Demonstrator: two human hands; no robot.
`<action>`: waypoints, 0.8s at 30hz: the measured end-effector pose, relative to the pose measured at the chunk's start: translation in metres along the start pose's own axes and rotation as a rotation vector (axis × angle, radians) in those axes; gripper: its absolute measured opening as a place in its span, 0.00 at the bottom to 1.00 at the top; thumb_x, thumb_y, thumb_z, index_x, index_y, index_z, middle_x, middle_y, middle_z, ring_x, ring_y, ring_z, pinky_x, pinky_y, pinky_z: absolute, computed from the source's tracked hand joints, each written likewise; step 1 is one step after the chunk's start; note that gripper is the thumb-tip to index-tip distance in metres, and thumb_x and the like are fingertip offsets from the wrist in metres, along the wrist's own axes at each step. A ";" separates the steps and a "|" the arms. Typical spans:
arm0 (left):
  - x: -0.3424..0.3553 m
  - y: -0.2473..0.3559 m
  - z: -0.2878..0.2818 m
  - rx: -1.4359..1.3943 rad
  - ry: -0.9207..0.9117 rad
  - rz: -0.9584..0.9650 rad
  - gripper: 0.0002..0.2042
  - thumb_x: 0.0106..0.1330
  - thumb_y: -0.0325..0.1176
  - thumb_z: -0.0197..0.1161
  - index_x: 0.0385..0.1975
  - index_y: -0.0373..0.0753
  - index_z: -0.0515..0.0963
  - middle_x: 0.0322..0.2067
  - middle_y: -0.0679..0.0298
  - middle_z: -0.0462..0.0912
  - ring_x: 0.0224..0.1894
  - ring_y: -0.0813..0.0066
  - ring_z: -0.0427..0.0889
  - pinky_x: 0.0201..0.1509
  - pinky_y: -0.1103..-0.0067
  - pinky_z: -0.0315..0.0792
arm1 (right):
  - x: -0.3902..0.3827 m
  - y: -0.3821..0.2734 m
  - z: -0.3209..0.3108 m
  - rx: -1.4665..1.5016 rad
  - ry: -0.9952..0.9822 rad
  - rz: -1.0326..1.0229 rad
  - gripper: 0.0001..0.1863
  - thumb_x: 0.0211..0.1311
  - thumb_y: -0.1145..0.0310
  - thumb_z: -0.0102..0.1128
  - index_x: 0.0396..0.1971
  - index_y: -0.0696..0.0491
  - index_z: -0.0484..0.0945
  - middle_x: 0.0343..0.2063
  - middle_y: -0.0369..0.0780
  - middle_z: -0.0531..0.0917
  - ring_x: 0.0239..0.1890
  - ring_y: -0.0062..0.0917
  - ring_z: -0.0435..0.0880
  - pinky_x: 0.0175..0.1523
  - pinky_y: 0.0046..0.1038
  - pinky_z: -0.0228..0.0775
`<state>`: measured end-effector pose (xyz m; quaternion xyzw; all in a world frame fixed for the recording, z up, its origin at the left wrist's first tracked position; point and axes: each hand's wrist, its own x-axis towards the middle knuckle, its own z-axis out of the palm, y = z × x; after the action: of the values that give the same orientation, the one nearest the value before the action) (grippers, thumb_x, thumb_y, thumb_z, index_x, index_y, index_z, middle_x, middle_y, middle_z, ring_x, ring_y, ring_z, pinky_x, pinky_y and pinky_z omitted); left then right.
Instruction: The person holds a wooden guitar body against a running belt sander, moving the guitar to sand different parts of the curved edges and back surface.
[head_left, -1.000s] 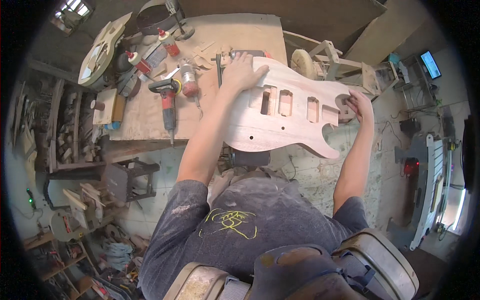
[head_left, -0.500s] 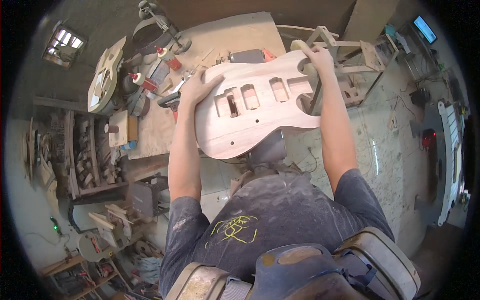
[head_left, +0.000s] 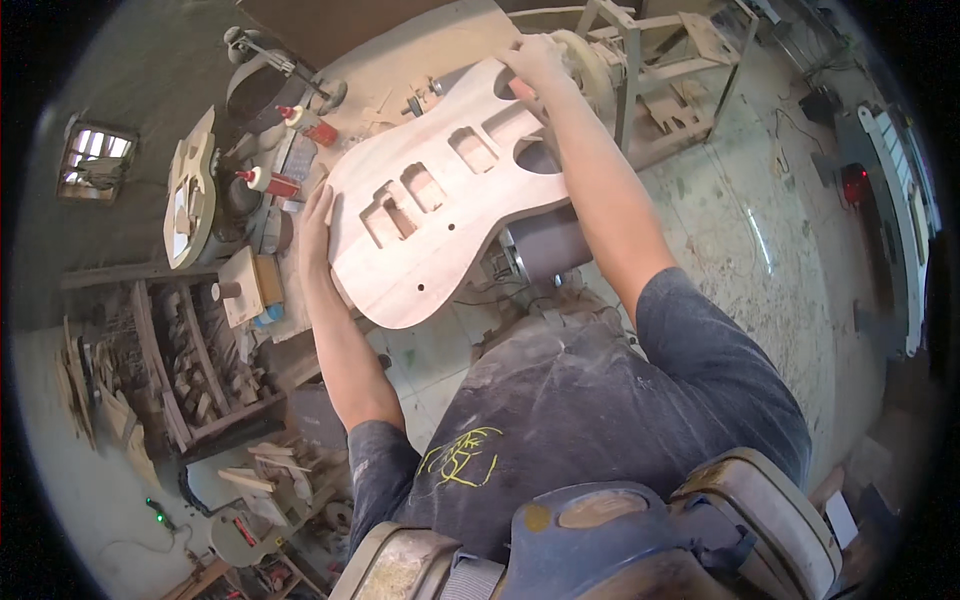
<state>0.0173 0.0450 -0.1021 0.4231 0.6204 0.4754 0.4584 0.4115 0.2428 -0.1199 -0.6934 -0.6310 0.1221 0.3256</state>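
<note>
I am seeing my left hand (head_left: 316, 232) gripping the rounded lower edge of a pale, unfinished wooden guitar body (head_left: 435, 190) with routed cavities, held tilted just above the grey drum sander (head_left: 545, 245). Farther out, my right hand (head_left: 537, 60) is clasping its upper horn, over the cluttered wooden workbench (head_left: 440, 45).

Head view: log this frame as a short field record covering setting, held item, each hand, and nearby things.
setting: dusty wood workshop, seen from above
held item: unfinished wooden guitar body with routed cavities, tilted, above a sanding machine
left hand: left hand grips the body's lower rounded edge
right hand: right hand grips the upper horn end
nearby: second guitar body and red-capped glue bottles on the workbench
worn: respirator at the bottom edge
</note>
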 end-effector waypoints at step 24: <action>-0.003 -0.025 -0.059 -0.091 -0.100 -0.055 0.27 0.72 0.42 0.61 0.64 0.31 0.70 0.60 0.57 0.76 0.61 0.72 0.74 0.63 0.77 0.69 | -0.040 -0.023 0.008 -0.056 -0.135 0.065 0.30 0.53 0.36 0.63 0.50 0.39 0.85 0.55 0.44 0.81 0.63 0.45 0.72 0.66 0.56 0.59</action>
<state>-0.0411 0.0252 -0.1181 0.4078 0.5858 0.4685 0.5205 0.3816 0.2067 -0.1212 -0.7125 -0.6320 0.1612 0.2588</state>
